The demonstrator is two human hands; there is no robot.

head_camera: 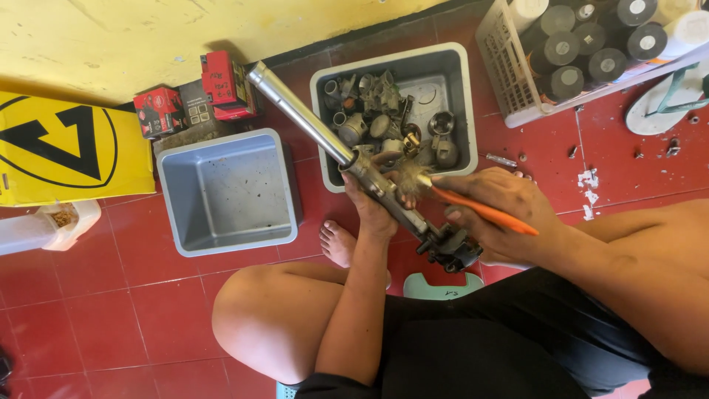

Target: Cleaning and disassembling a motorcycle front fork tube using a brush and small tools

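My left hand (369, 203) grips a long metal fork tube (310, 111) around its middle, the shiny end pointing up-left toward the wall and the dark fitted end (450, 251) low over my lap. My right hand (502, 207) holds an orange-handled brush (480, 210), its worn bristles (413, 181) touching the tube beside my left fingers. Both hands hover in front of a grey bin (465, 81) of several metal engine parts.
A second grey bin (229, 192) stands left of my knee. Red boxes (221, 85) and a yellow carton (66, 148) lie by the yellow wall. A white basket (509, 66) of dark cans and a sandal (665, 103) sit at the right, on red floor tiles.
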